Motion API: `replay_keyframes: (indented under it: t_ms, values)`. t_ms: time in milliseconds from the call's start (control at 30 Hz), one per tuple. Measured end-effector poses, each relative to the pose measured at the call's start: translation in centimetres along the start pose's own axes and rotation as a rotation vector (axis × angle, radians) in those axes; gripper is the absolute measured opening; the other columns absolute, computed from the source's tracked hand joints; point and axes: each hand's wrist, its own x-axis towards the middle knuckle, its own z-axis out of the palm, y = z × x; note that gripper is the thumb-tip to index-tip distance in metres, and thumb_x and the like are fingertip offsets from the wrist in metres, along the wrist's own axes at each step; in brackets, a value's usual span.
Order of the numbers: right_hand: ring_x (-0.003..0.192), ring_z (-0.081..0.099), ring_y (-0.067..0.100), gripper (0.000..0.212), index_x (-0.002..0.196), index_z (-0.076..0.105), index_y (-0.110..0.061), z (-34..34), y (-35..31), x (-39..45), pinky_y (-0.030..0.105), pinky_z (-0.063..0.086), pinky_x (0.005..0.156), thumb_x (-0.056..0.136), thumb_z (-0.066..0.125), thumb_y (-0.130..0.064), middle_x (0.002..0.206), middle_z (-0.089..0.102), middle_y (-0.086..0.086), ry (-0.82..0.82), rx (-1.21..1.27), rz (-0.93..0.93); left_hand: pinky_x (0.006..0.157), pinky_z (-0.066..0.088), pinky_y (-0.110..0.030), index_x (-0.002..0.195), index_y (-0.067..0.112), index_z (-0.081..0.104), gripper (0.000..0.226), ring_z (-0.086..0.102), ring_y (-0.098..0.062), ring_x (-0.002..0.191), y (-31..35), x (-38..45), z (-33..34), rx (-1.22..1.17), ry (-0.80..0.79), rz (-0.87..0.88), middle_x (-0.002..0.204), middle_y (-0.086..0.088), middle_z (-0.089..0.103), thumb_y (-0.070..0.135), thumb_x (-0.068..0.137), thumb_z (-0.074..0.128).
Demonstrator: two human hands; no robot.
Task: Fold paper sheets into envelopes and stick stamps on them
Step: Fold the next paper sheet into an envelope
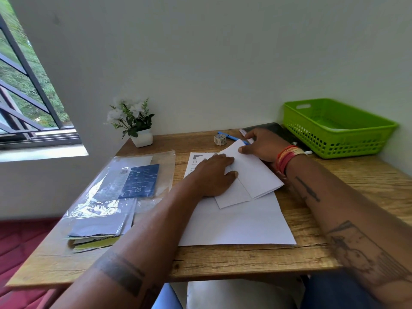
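Paper point(252, 175) under flat left fingers point(225, 159), far corner between right fingers point(245, 149).

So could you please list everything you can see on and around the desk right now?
folded sheet: 1, white, desk centre, under both hands
flat sheet: 1, white, beneath the folded sheet
printed sheet: 1, white with dark print, partly hidden behind the left hand
stamp roll: 1, pale, far desk edge
pen: 1, blue, beside the stamp roll
plastic sleeve: 1, clear with blue card inside, desk left
plant: 1, white flowers in a white pot, far left corner
basket: 1, green, far right
book: 1, black, beside the basket
desk: 1, wood
window: 1, dark bars, left
left hand: flat on the folded sheet
right hand: pinches the folded sheet's far corner
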Motion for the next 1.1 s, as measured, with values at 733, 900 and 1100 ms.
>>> replay_keyframes:
  t_ms: [733, 900, 1100]
  values:
    - [0.086, 0.071, 0.022, 0.033, 0.106, 0.075, -0.015, 2.3, -3.0, -2.5, 0.015, 0.05, 0.051, 0.101, 0.053, -0.039, 0.098, 0.073, 0.001, 0.01, 0.362, -0.16, 0.077, 0.034, -0.006, 0.16, 0.032, -0.005, 0.105, 0.063, -0.012, 0.112, -0.3, -0.2, 0.0, -0.419, 0.229, -0.035, 0.121, 0.007, 0.071, 0.028, 0.09, 0.073]
    - [0.08, 0.069, 0.014, 0.018, 0.109, 0.074, -0.023, 2.7, -3.0, -2.7, 0.027, 0.057, 0.071, 0.098, 0.06, -0.023, 0.098, 0.073, -0.001, -0.049, 0.25, -0.218, 0.088, 0.039, -0.015, 0.161, 0.03, 0.007, 0.086, 0.063, -0.016, 0.111, -0.9, 0.0, -0.4, -0.47, 0.189, -0.05, 0.119, 0.0, 0.07, 0.002, 0.094, 0.052]
    - [0.107, 0.058, 0.01, 0.024, 0.115, 0.073, -0.024, 2.4, -2.6, -2.8, 0.019, 0.039, 0.087, 0.093, 0.066, -0.021, 0.11, 0.059, -0.009, -0.101, 0.046, -0.282, 0.107, 0.039, -0.026, 0.153, 0.03, 0.04, 0.061, 0.053, -0.018, 0.13, -1.8, -0.1, -1.4, -0.505, 0.244, -0.121, 0.142, 0.0, 0.059, 0.013, 0.095, 0.05]
